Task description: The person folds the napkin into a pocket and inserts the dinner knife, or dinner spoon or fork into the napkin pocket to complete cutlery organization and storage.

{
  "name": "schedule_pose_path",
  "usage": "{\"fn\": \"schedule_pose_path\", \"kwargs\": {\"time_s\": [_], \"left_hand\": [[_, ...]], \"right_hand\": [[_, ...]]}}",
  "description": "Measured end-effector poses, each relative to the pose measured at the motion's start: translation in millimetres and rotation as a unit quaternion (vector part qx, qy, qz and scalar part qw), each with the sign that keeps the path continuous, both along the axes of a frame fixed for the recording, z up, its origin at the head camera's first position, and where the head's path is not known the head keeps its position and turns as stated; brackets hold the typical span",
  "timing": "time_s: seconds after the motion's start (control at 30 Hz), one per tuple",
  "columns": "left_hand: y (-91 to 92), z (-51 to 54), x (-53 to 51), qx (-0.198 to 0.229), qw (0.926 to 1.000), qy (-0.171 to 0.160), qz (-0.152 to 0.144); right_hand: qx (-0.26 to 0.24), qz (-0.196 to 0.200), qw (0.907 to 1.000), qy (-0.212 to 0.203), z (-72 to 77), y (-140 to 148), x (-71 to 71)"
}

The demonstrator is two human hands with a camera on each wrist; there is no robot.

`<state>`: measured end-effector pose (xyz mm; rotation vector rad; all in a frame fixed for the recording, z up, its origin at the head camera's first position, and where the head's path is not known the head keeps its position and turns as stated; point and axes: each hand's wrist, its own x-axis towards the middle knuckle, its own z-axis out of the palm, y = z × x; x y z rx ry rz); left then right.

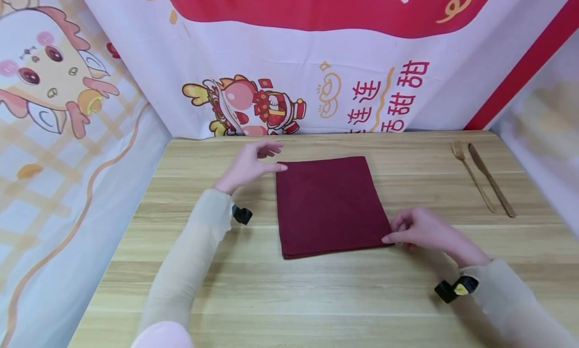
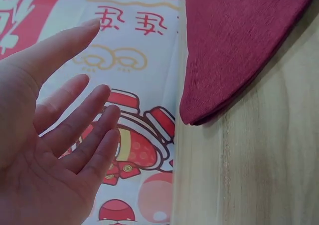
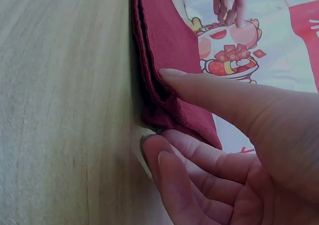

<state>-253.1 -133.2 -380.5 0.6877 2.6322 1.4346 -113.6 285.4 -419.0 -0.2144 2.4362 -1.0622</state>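
Observation:
A dark red cloth napkin (image 1: 330, 207), folded into a layered square, lies flat on the wooden table. At its near right corner my right hand (image 1: 420, 231) pinches the edge, the thumb on top and fingers at the underside. The right wrist view shows the stacked layers of the napkin (image 3: 172, 40) beside that thumb (image 3: 184, 80). My left hand (image 1: 246, 164) hovers by the far left corner, its fingers spread and holding nothing. In the left wrist view a gap separates the left hand (image 2: 55, 150) from the napkin corner (image 2: 224, 60).
A gold fork (image 1: 472, 177) and a gold knife (image 1: 492, 180) lie side by side at the table's right. Printed cloth (image 1: 289, 51) hangs behind the table's back edge, with more patterned cloth (image 1: 59, 187) on the left. The wooden tabletop (image 1: 316, 302) extends in front.

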Motion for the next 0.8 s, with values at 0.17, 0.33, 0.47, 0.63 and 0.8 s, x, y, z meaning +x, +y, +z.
{"fn": "schedule_pose_path", "kwargs": {"time_s": [0.17, 0.33, 0.47, 0.63, 0.8], "left_hand": [[1.2, -2.0, -14.8, -0.001, 0.9997, -0.019, 0.016], [-1.0, -15.7, -27.7, -0.016, 0.9987, -0.044, 0.018], [-2.5, -33.4, -35.0, -0.041, 0.9963, -0.074, 0.017], [-1.5, -49.9, -35.7, -0.073, 0.9923, -0.093, 0.035], [1.8, -56.4, -36.5, -0.088, 0.9908, -0.088, 0.054]], "right_hand": [[0.008, -0.001, 1.0000, 0.001, -1.3, -2, 2.4], [0.016, -0.011, 0.9998, 0.000, -2.4, -4, 4.5], [0.020, -0.013, 0.9997, 0.006, -3.5, -5, 6.3], [0.021, -0.018, 0.9996, 0.007, -4.8, -5, 6.9], [0.017, -0.020, 0.9995, 0.016, -5.0, -5, 8.0]]}}
